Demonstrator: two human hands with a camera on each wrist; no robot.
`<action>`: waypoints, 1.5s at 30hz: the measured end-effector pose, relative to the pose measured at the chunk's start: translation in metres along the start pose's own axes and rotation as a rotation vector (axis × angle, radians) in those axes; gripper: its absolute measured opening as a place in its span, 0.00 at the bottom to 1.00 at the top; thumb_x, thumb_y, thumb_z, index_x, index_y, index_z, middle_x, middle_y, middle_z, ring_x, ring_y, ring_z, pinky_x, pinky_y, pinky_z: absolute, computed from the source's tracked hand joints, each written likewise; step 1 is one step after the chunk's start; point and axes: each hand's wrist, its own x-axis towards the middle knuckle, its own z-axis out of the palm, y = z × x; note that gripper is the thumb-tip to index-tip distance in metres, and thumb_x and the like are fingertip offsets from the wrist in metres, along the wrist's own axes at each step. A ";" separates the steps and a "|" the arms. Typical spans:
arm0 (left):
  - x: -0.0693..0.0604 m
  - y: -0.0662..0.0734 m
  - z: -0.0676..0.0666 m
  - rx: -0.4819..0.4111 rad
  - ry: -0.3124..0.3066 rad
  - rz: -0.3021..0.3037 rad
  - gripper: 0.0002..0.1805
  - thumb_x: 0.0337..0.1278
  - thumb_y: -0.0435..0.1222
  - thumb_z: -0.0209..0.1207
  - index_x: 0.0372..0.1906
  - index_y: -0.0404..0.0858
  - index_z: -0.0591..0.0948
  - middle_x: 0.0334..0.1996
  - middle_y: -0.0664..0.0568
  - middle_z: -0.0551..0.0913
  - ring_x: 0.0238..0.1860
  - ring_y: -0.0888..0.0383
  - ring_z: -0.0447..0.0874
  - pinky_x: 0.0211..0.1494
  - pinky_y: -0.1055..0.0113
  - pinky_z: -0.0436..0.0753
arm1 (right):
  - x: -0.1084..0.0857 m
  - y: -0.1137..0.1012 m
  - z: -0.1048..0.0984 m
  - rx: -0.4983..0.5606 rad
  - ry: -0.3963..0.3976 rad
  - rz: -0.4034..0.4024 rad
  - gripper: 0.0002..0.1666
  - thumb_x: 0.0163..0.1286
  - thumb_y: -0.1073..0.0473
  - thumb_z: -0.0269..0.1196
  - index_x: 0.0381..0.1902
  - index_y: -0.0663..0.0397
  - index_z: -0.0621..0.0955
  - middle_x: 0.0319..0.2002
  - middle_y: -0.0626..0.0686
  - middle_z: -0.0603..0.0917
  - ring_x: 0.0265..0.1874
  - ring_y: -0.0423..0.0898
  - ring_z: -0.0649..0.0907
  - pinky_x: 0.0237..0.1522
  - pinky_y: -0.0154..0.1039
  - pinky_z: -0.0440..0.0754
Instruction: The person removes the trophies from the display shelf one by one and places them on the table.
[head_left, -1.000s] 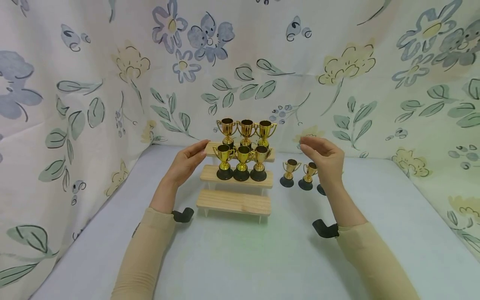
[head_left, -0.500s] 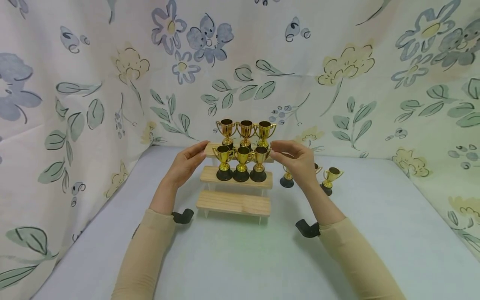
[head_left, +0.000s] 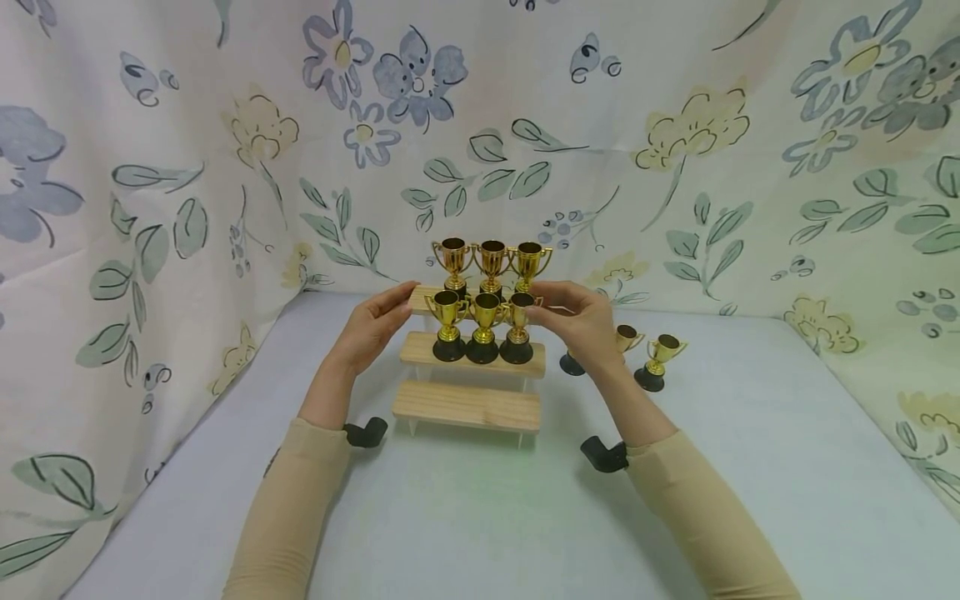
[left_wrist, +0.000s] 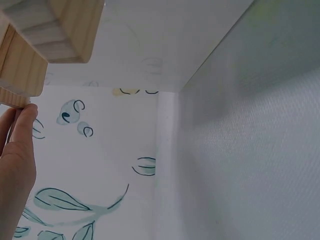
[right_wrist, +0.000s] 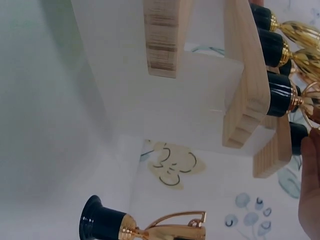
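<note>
Gold trophy cup [head_left: 518, 327]: immediately left of right hand [head_left: 579, 321], axis upright, on right end of middle tier [head_left: 420, 352]; right hand nearer | right grip: thumb at cup, pinching or only touching, cannot tell; forearm slants in | bench trophies [head_left: 659, 360]: right of grip, lower | left hand [head_left: 366, 329]: well left, fingers straight against top tier [head_left: 425, 299]

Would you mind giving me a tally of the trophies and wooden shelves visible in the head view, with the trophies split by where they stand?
Wooden shelves: 3
Shelved trophies: 6
Trophies on the table: 3, two partly hidden
Total: 12
</note>
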 end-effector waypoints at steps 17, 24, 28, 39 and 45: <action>-0.001 0.001 0.001 0.014 0.008 0.003 0.32 0.73 0.36 0.52 0.77 0.41 0.59 0.79 0.47 0.58 0.79 0.54 0.57 0.82 0.64 0.61 | 0.002 -0.001 0.003 -0.065 -0.038 0.036 0.21 0.59 0.60 0.74 0.51 0.57 0.86 0.52 0.60 0.86 0.40 0.30 0.84 0.48 0.27 0.87; 0.000 0.000 0.000 0.014 0.008 -0.002 0.32 0.74 0.35 0.51 0.77 0.40 0.58 0.79 0.48 0.56 0.80 0.55 0.53 0.83 0.63 0.59 | 0.002 0.000 0.004 -0.079 -0.039 0.029 0.21 0.59 0.59 0.73 0.51 0.56 0.86 0.51 0.59 0.87 0.39 0.29 0.84 0.48 0.27 0.87; 0.000 -0.001 0.000 0.016 0.005 0.002 0.31 0.74 0.35 0.51 0.77 0.40 0.58 0.79 0.48 0.56 0.80 0.55 0.53 0.83 0.63 0.59 | 0.002 0.000 0.004 -0.077 -0.035 0.020 0.21 0.59 0.59 0.73 0.51 0.56 0.86 0.51 0.60 0.87 0.39 0.29 0.84 0.48 0.27 0.88; 0.001 -0.001 0.000 0.014 0.013 0.000 0.31 0.74 0.35 0.51 0.77 0.41 0.60 0.78 0.48 0.58 0.79 0.55 0.56 0.82 0.65 0.62 | 0.001 0.002 0.004 -0.044 -0.004 -0.007 0.20 0.59 0.61 0.73 0.49 0.58 0.86 0.51 0.61 0.86 0.39 0.32 0.83 0.47 0.26 0.88; 0.001 -0.001 0.000 0.009 0.009 0.000 0.31 0.74 0.35 0.51 0.77 0.41 0.59 0.79 0.48 0.57 0.80 0.55 0.54 0.82 0.66 0.61 | -0.001 0.002 0.002 -0.034 0.019 0.004 0.20 0.59 0.61 0.73 0.50 0.59 0.86 0.50 0.60 0.86 0.37 0.33 0.82 0.47 0.25 0.87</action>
